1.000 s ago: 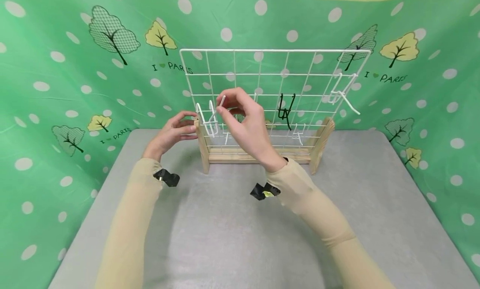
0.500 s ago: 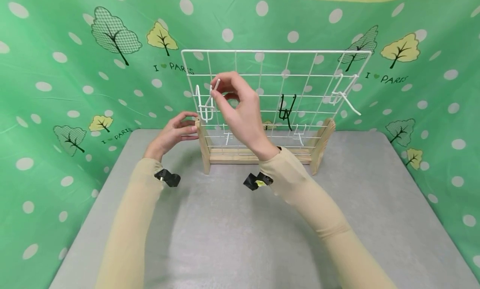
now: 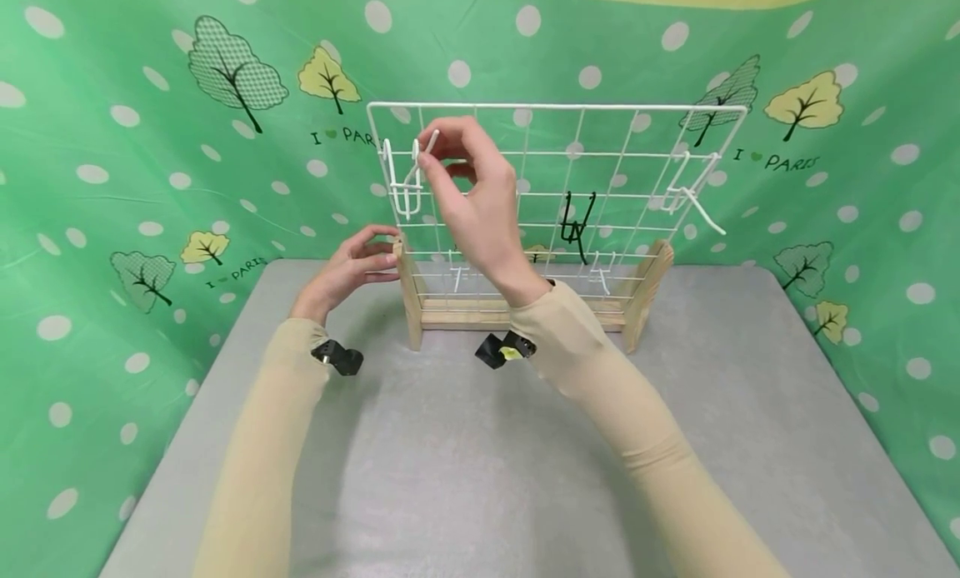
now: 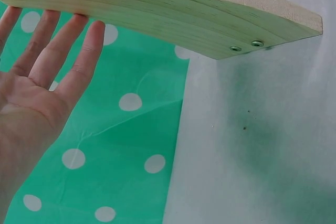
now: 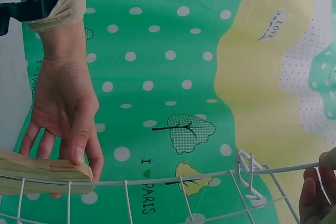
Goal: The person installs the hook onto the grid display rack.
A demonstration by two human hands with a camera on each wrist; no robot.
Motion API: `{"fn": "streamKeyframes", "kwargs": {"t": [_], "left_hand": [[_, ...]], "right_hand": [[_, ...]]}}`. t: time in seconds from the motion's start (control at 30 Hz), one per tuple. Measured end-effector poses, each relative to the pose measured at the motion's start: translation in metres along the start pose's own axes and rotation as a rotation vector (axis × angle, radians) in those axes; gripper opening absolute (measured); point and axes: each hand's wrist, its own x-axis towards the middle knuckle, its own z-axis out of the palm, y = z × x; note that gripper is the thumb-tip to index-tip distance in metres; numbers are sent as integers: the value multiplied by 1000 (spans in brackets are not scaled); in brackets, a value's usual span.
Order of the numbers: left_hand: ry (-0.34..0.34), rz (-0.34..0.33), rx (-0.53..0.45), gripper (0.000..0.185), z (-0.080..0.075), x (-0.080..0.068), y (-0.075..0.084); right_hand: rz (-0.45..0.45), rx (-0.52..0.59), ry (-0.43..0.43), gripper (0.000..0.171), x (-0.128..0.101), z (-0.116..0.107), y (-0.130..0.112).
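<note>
My right hand pinches the prong of a white wire hook between thumb and finger. The hook lies against the upper left side of a white wire grid panel; whether its top ends are seated over a wire I cannot tell. In the right wrist view, the same hook shows beside the panel's side rod. My left hand holds the left wooden upright of the stand. In the left wrist view, fingers of the left hand touch the upright's outer face.
A black hook hangs mid-panel, and a white hook at the upper right. Two small white hooks are low down, one at left and one at right. A patterned green cloth stands behind the grey table.
My right hand has risen along the panel's left side, carrying the white hook upward from low near the upright. The left hand keeps its place on the wooden upright.
</note>
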Motion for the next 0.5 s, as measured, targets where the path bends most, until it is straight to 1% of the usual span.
{"fn": "streamKeyframes", "kwargs": {"t": [0.27, 0.37, 0.5], "left_hand": [[0, -7, 0, 32, 1, 0, 0], [2, -8, 2, 32, 0, 0, -1], [8, -2, -2, 31, 0, 1, -2]], "right_hand": [[-86, -89, 7, 9, 4, 2, 10], [-115, -104, 11, 9, 3, 3, 14], [-176, -133, -3, 9, 2, 7, 17]]}}
